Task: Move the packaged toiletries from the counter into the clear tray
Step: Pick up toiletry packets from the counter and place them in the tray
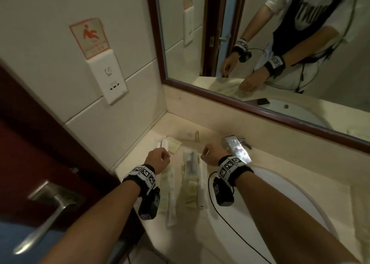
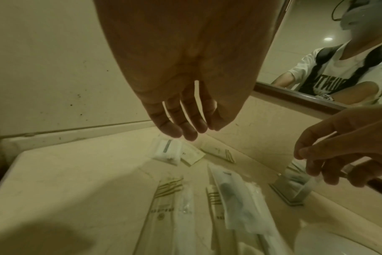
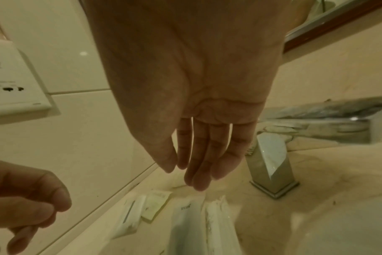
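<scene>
Several packaged toiletries lie on the beige counter: a small white sachet with a green stripe, a small beige sachet, a gold-striped packet at the back, a long toothbrush packet and a clear packet with a dark item. My left hand hovers over the small sachets with straight fingers and holds nothing. My right hand hangs beside the faucet, fingers straight and empty. I cannot make out the clear tray's outline.
A chrome faucet stands right of my right hand, with the white sink basin below it. The framed mirror runs behind the counter. A wall socket and a door handle are at the left.
</scene>
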A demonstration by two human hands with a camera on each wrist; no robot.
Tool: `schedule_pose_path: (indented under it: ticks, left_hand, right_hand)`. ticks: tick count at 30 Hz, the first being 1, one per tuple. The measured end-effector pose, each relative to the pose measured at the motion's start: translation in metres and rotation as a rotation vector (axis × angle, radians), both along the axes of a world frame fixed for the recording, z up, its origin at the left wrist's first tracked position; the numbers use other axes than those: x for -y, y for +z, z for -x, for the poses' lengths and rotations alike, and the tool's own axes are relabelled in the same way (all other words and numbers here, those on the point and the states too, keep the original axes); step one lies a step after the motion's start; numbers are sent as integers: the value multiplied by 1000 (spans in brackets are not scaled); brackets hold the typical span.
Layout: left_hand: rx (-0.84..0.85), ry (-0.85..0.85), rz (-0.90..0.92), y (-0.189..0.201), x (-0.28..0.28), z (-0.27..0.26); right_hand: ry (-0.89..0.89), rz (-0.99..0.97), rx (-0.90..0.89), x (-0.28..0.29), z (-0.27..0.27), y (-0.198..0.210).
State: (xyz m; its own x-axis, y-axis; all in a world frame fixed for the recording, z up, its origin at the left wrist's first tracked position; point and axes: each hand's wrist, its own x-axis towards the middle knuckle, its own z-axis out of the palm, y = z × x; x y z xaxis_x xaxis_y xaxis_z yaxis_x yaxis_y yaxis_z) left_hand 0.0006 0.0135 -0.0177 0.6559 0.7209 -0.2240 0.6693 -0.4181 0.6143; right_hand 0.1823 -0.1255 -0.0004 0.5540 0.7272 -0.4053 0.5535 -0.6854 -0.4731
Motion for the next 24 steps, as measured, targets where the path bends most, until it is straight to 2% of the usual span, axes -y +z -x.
schedule_pose_path:
  ticks: [9,12,18,24]
  left_hand:
    - [-10,49,67,-31,-35,4]
    - [-24,46,62,-40,-49,-3]
    - [-135,-80,-30,-56,-71,-32]
    - [-286,-217,-128,-83,-84,-69]
  right_hand:
    - [89,127,95,-46,3,-22]
    - [105,149,61,-63,-2,-30]
    - [102,150,-10,-96,-21,-54]
    - [129,128,95,-126,-47,-86]
